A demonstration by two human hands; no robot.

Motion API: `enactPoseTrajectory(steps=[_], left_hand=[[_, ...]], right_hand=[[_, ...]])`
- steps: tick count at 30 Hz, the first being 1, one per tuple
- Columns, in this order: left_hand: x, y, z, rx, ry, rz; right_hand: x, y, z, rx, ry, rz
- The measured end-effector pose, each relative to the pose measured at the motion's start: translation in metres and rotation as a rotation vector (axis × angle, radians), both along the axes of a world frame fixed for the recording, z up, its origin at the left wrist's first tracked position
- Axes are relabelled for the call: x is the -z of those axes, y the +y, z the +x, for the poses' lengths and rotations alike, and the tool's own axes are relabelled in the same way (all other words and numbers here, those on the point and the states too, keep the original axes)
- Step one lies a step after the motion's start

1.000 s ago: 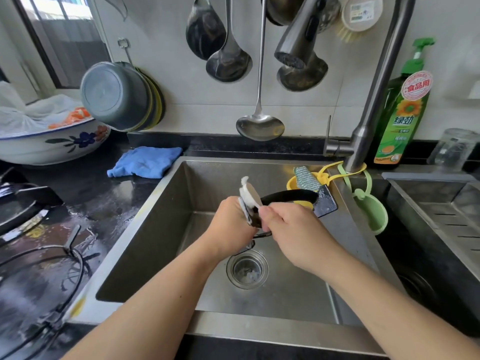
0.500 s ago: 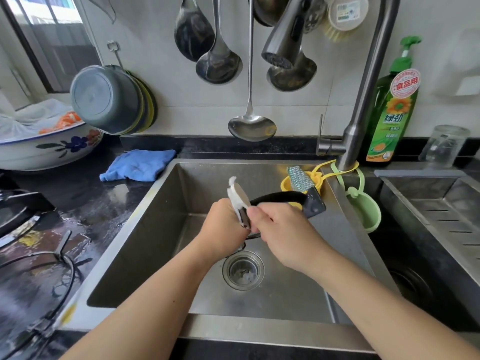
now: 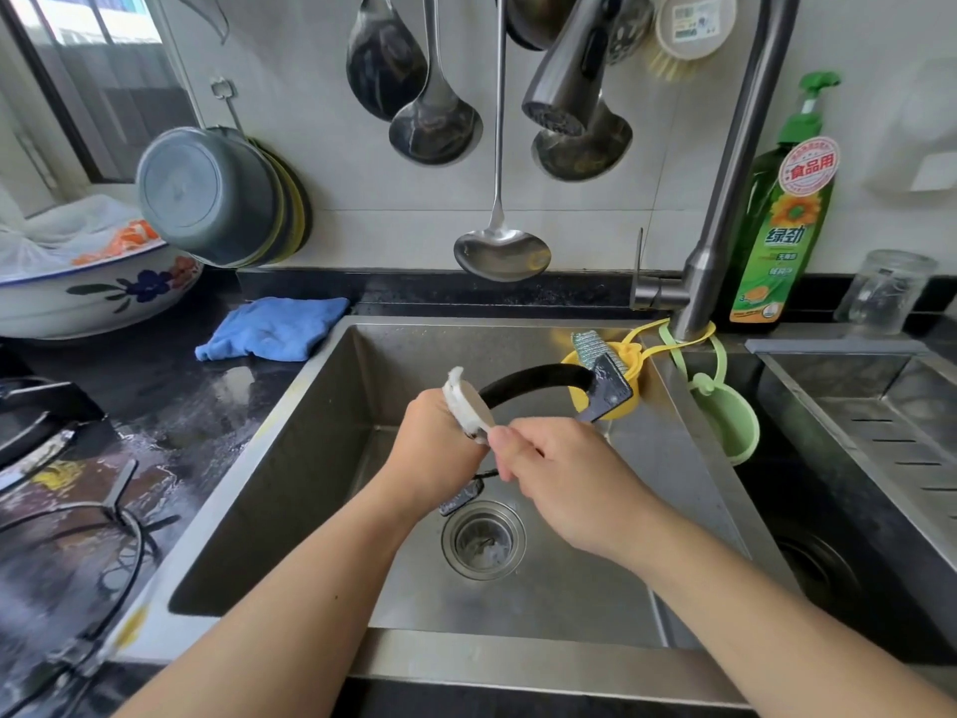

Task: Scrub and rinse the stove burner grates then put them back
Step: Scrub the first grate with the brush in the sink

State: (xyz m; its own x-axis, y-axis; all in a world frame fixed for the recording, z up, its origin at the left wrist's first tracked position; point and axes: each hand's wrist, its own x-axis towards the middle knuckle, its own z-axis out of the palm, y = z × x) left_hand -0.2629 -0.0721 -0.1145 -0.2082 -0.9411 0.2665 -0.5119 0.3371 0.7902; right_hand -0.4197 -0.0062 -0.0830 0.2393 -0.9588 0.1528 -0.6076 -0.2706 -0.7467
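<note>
The grate (image 3: 538, 380) — a black curved ring with flat prongs — is held over the sink (image 3: 321, 458), above the drain (image 3: 483, 540). The left hand (image 3: 435, 448) grips it, fingers clenched around the near part of the ring together with a white scrub pad (image 3: 468, 406). The right hand (image 3: 564, 484) pinches the ring just beside the pad, fingers curled.

Compared with one second ago, the hands sit slightly lower and the pad has shifted along the ring; the grip arrangement is unchanged. Judgement: scrubbing is in progress, section by section. The tap (image 3: 562, 90) shows no water flow, so rinsing is not yet begun.

A second grate (image 3: 103, 541) lies on the wet stove (image 3: 67, 510) at left — whether it is already cleaned cannot be told.

Surroundings: black wet worktop (image 3: 171, 396) with a blue cloth (image 3: 274, 329); a flowered bowl (image 3: 98, 298); basins (image 3: 217, 199) and ladles (image 3: 499, 246) hung on the tiled wall; a soap bottle (image 3: 787, 215) and a jar (image 3: 885, 292) behind the sink; yellow and green holders (image 3: 725, 422) slung from the tap base.
</note>
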Motion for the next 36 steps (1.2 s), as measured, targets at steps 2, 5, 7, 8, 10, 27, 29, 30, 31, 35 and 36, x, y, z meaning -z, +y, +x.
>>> enactPoseTrajectory(steps=[2,5,7,8,10,27,29,30,31,35,36], left_hand=[[-0.001,0.002,0.000,-0.003,0.019,0.003],[-0.003,0.003,0.002,-0.054,0.118,0.067],[-0.006,0.003,0.006,-0.045,0.141,0.079],[-0.007,0.004,0.008,-0.030,0.137,0.069],[-0.011,0.007,0.009,0.011,0.147,0.055],[-0.007,0.006,0.001,-0.045,0.185,0.081],[-0.006,0.006,-0.002,-0.028,0.156,0.081],[-0.005,0.006,-0.004,-0.024,0.114,0.072],[-0.004,0.008,-0.007,-0.018,0.083,0.062],[0.003,0.005,-0.010,-0.007,0.125,0.055],[0.004,0.004,-0.010,-0.013,0.124,0.053]], right_hand=[[0.001,-0.001,-0.001,-0.008,0.003,0.004],[0.007,-0.004,-0.014,-0.002,0.064,0.047],[0.011,-0.008,-0.024,0.013,0.129,0.075],[0.013,-0.010,-0.028,0.017,0.152,0.087],[0.014,-0.014,-0.032,0.022,0.183,0.088],[0.015,-0.014,-0.020,0.119,0.193,-0.097],[0.013,-0.014,-0.015,0.132,0.167,-0.114],[0.012,-0.013,-0.010,0.146,0.155,-0.129],[0.011,-0.013,-0.005,0.167,0.143,-0.150],[0.007,-0.010,0.002,0.248,0.171,-0.227],[0.007,-0.009,0.000,0.263,0.195,-0.234]])
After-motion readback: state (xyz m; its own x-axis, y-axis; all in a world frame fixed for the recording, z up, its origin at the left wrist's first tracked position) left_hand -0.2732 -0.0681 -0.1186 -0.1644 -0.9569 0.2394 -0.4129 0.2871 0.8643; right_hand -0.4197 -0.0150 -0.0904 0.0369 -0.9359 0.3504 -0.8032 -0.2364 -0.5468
